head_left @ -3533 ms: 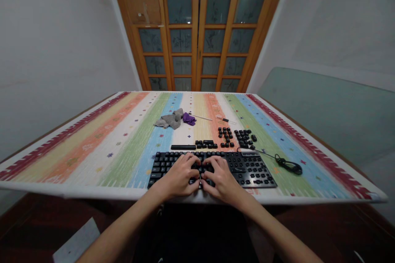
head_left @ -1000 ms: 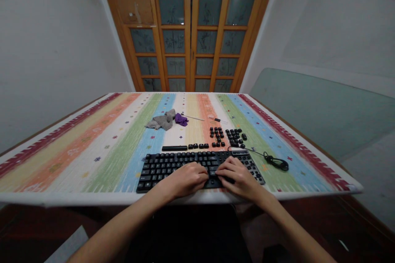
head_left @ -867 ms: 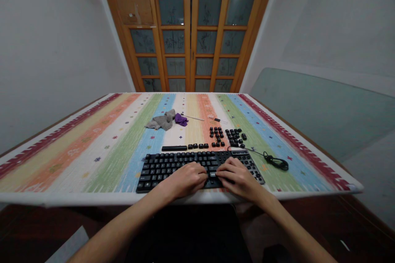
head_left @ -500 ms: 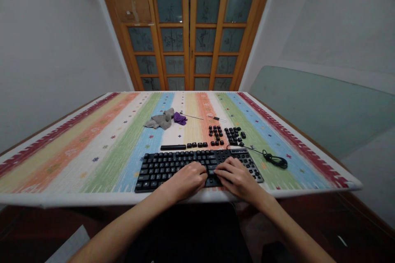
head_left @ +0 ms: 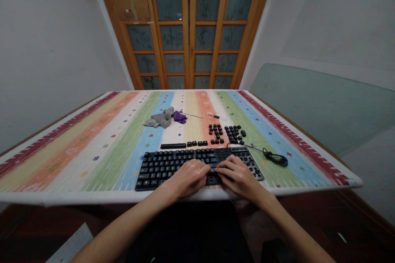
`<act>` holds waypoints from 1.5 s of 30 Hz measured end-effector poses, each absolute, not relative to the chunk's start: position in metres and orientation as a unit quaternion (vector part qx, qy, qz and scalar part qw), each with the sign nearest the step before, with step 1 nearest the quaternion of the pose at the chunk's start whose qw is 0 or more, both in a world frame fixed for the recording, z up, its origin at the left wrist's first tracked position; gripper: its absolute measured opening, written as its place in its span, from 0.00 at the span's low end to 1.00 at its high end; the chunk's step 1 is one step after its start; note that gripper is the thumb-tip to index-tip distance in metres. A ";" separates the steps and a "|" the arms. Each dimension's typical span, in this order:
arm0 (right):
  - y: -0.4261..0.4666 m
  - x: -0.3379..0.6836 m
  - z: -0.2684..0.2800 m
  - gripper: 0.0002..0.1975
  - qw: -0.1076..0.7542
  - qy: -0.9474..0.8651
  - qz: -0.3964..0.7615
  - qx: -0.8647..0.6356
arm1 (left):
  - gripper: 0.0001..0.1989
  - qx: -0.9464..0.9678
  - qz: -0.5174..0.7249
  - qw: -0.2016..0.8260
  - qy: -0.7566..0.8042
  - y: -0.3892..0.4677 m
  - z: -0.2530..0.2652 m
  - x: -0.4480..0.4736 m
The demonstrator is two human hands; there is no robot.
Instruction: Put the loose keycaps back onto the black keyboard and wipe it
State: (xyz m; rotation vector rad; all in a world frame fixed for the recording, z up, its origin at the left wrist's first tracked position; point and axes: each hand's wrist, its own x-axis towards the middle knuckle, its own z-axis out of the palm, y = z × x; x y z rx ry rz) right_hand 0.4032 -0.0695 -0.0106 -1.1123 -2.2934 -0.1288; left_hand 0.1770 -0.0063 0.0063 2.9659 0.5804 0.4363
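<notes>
A black keyboard (head_left: 171, 168) lies along the table's near edge, with keycaps in place on its left and bare switch places on its right part. My left hand (head_left: 193, 176) rests over its lower middle, fingers curled and closed at a wide key (head_left: 212, 170). From the other side my right hand (head_left: 236, 174) reaches the same key with bent fingers, the tips pressed close together. The two hands nearly meet there. What exactly the fingertips pinch is partly hidden. Just behind the keyboard lie a long space bar keycap (head_left: 173, 146) and a short row of small keycaps (head_left: 197, 143).
More loose keycaps (head_left: 233, 134) lie in groups behind the keyboard's right side. A coiled black cable (head_left: 277, 159) sits to the right. Farther back are a grey cloth (head_left: 160, 119), a purple cloth (head_left: 180, 117), a thin rod (head_left: 193, 115) and a small wire tool (head_left: 217, 117).
Both hands stay at the same key. The left fingers have shifted slightly right, and the right fingers have moved a little. The keyboard and loose keycaps lie as before.
</notes>
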 end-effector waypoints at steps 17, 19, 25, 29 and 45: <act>-0.071 0.401 -0.013 0.10 0.324 -0.842 -0.068 -0.427 | 0.07 0.964 0.172 0.040 0.197 -0.009 0.008 0.162; -0.071 0.401 -0.013 0.10 0.321 -0.843 -0.067 -0.426 | 0.06 0.964 0.177 0.036 0.193 -0.008 0.006 0.161; -0.072 0.398 -0.013 0.09 0.314 -0.851 -0.056 -0.418 | 0.05 0.961 0.198 0.050 0.185 -0.008 0.002 0.161; -0.072 0.397 -0.012 0.09 0.317 -0.855 -0.056 -0.406 | 0.06 0.955 0.210 0.072 0.198 -0.009 0.000 0.162; -0.075 0.394 -0.013 0.10 0.300 -0.855 -0.074 -0.416 | 0.06 0.942 0.221 0.107 0.228 -0.011 0.001 0.163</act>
